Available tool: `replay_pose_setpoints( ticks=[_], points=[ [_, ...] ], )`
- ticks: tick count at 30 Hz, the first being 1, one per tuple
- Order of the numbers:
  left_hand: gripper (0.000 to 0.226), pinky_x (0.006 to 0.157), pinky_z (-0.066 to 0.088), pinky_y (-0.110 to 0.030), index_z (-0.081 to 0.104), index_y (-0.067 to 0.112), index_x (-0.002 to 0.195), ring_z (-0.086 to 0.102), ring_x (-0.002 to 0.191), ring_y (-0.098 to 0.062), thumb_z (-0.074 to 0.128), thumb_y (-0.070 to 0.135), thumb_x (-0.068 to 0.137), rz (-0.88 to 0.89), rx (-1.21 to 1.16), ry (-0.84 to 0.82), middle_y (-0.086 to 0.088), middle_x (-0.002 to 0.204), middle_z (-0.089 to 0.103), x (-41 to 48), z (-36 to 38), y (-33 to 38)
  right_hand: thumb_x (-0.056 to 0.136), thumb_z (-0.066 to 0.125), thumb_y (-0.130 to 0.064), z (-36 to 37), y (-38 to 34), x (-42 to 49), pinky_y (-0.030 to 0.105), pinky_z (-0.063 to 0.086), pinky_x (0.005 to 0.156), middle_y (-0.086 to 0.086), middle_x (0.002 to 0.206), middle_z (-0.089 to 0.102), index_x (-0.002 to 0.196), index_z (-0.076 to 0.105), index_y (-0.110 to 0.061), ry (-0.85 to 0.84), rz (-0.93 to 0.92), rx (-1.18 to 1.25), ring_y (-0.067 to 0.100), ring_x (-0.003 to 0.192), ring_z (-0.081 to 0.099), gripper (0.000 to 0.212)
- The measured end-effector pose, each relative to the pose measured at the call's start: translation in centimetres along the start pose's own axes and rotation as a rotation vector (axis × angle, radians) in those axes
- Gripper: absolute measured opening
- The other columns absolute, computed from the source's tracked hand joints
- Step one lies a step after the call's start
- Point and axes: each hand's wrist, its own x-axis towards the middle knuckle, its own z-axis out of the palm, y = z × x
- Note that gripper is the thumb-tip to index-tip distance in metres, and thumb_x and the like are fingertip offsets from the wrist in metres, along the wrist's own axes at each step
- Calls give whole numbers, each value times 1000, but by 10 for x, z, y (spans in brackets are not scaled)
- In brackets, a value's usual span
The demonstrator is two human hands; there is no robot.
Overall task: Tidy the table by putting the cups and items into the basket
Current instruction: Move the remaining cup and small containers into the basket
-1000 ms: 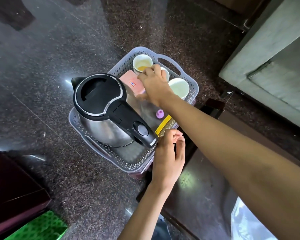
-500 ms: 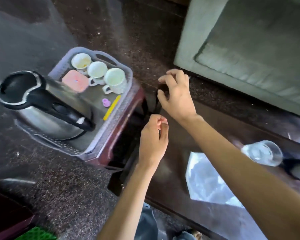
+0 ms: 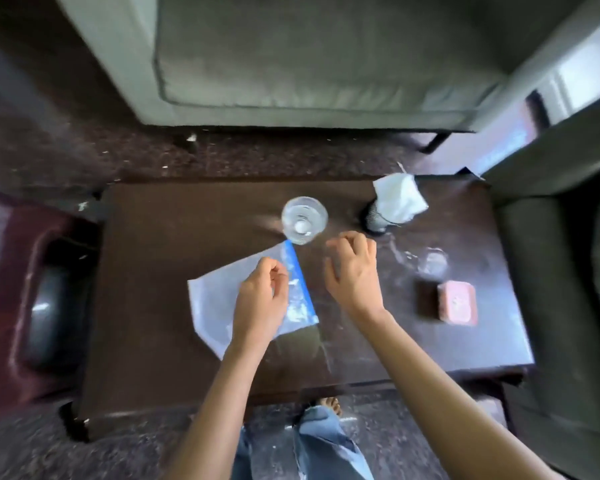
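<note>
A clear glass [image 3: 304, 219] stands on the dark wooden table [image 3: 160, 258], just beyond a clear plastic bag with a blue strip [image 3: 215, 303]. My left hand [image 3: 262, 304] hovers over the bag with loosely curled fingers and holds nothing. My right hand [image 3: 354, 271] hangs to the right of the bag and below the glass, fingers loosely curled and empty. A second, blurred glass [image 3: 432, 261] and a pink box [image 3: 457, 303] sit further right. The basket is out of view.
A dark cylinder holding white tissue [image 3: 397, 199] stands at the table's far side. A grey sofa [image 3: 309, 57] lies beyond the table, and a dark armchair [image 3: 561, 265] stands at its right. A maroon stool [image 3: 25, 296] is at the left.
The view has swung right from the basket with kettle and cups to the table. My right hand left the basket, and both hands now hang over the table near the bag and glass.
</note>
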Motion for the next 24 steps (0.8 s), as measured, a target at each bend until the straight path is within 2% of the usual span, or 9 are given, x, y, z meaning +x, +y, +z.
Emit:
replay_pose_setpoints(
  ticks=[3,5,7,9,11,13,17,20,24],
  points=[
    [5,68,49,-33,56,18,94,63,75,-21,51,20,95,18,31,-77,2,81,65,-8,42,15,72,65,-8,-16,56,-29,43,39,86,18,109,56,105,59,-5,-10,198,-103,37,93,50,33],
    [3,69,52,-36,54,19,95,62,72,-21,51,20,94,28,40,-135,2,80,63,-14,67,23,73,67,-12,-23,90,-49,47,40,87,22,117,52,112,56,-4,-47,390,-180,43,96,51,42],
    [6,71,54,-41,54,17,98,63,77,-24,52,20,94,45,55,-171,-1,84,65,-19,87,29,77,66,-20,-26,119,-67,51,37,95,26,133,41,128,47,-7,-86,574,-228,46,109,44,56],
    [7,73,53,-40,55,15,99,63,79,-24,53,19,93,62,76,-195,-1,85,65,-24,104,34,82,66,-29,-28,146,-82,53,29,104,28,147,26,142,35,-11,-76,738,-248,47,125,33,70],
    [6,72,53,-38,56,15,98,63,78,-23,54,18,93,83,92,-219,-1,84,65,-26,116,38,83,67,-35,-29,167,-94,54,26,107,30,152,17,148,24,-11,-42,870,-245,46,132,28,82],
    [6,72,53,-36,57,15,97,62,78,-21,55,18,92,97,119,-241,-1,86,65,-26,122,38,84,68,-37,-27,181,-102,53,28,108,31,152,18,151,17,-10,-49,947,-219,47,131,31,88],
    [8,73,53,-36,56,14,100,59,77,-19,54,18,93,98,139,-252,-1,86,63,-23,121,34,85,63,-23,-20,197,-101,48,36,98,27,131,43,147,22,-2,-69,927,-210,46,111,47,77],
    [12,74,53,-37,54,13,105,59,78,-19,53,18,94,71,131,-237,0,85,61,-20,112,29,83,62,-18,-16,187,-96,46,40,92,26,119,48,142,29,1,-63,889,-244,44,101,50,70],
    [13,71,53,-37,53,16,106,60,75,-21,53,20,94,39,105,-192,0,85,61,-12,88,21,80,65,-18,-16,145,-88,48,42,92,25,119,48,138,34,3,-9,623,-192,42,101,49,69]
  ],
)
